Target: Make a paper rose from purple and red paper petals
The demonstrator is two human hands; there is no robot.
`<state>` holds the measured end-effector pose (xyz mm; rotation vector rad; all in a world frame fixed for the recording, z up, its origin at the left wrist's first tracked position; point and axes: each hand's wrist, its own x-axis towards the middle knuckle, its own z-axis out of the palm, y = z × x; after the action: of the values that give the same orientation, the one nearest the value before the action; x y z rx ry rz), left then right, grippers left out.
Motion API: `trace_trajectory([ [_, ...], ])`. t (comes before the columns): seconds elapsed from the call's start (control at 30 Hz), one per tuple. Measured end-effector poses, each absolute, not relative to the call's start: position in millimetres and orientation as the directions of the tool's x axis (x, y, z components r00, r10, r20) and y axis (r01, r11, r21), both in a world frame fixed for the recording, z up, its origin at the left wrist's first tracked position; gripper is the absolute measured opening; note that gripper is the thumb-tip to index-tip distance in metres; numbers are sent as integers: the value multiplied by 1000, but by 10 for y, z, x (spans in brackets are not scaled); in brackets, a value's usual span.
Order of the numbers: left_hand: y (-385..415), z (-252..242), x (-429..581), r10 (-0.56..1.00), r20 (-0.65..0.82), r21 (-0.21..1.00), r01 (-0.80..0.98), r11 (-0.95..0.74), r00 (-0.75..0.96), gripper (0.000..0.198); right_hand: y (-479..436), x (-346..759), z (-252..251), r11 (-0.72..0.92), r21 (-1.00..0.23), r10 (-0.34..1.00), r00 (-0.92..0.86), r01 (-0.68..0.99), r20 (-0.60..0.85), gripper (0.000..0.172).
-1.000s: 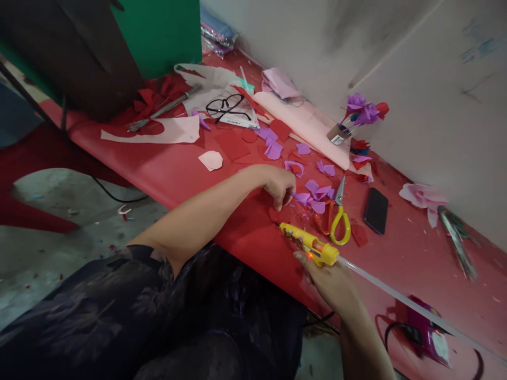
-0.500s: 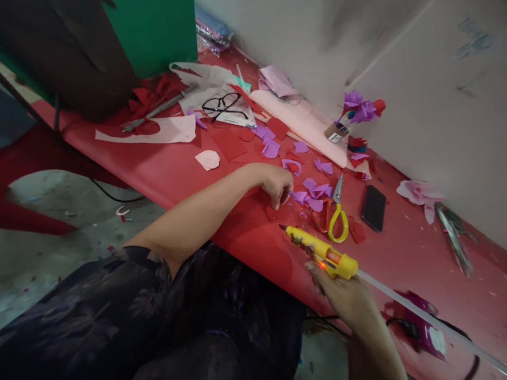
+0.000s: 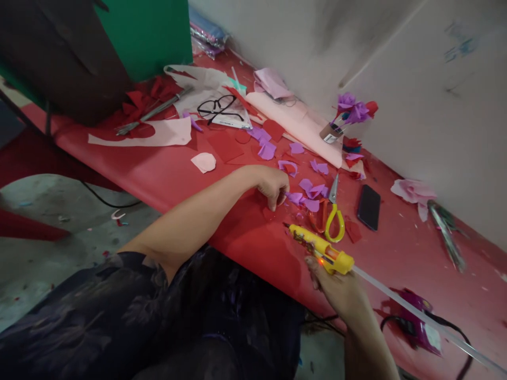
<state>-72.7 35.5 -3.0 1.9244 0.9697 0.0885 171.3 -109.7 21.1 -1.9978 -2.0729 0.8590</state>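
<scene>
Clothing (image 3: 91, 311) in a dark print is covering the person's body at the nearest edge. Just beyond it, the right hand (image 3: 336, 287) is gripping a yellow glue gun (image 3: 317, 244) from below, while a small orange light (image 3: 320, 260) is glowing on its side and a long clear glue stick (image 3: 388, 291) is trailing out of the rear. Its dark nozzle (image 3: 285, 225) is pointing toward the left hand (image 3: 274, 186), stopping short of it. The left hand is bunching its fingers narrowly over the red desk (image 3: 158, 169), the tips meeting the edge of some purple pieces (image 3: 311, 205); whether they are pinching one, I cannot tell. Yellow-handled scissors (image 3: 334, 192) are lying just beside those pieces, and a black phone (image 3: 368, 207) is resting near them. Farther back, black eyeglasses (image 3: 216, 106) are sitting partly over a white packet (image 3: 232, 122). A pale pink roll (image 3: 297, 121) is stretching along the back, with a small brown holder (image 3: 330, 133) standing at its right end and bearing purple flowers (image 3: 357, 112), and a grey wall (image 3: 415, 121) is rising behind.
</scene>
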Motion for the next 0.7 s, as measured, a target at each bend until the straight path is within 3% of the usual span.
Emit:
trace_trajectory([
  [0.13, 361, -40, -764, 631, -320, 806, 553, -210, 707, 16, -1124, 2026, 236, -49, -425, 947, -93, 904, -306, 48],
  [0.33, 327, 7, -882, 682, -170, 936, 332, -113, 712, 22, -833, 2696, 217, -152, -196, 988, 152, 969, -17, 32],
  [0.47, 349, 2, -893, 756, -88, 966, 240, -93, 648, 29, -563, 3141, 84, -259, 96, 966, 257, 961, 26, 39],
  [0.63, 315, 21, -834, 752, -103, 967, 242, -77, 651, 31, -393, 3119, 83, -292, 113, 956, 286, 950, 62, 42],
  [0.7, 285, 47, -808, 758, -97, 957, 270, -107, 645, 30, -389, 2796, 181, -205, 39, 969, 197, 978, 149, 38],
])
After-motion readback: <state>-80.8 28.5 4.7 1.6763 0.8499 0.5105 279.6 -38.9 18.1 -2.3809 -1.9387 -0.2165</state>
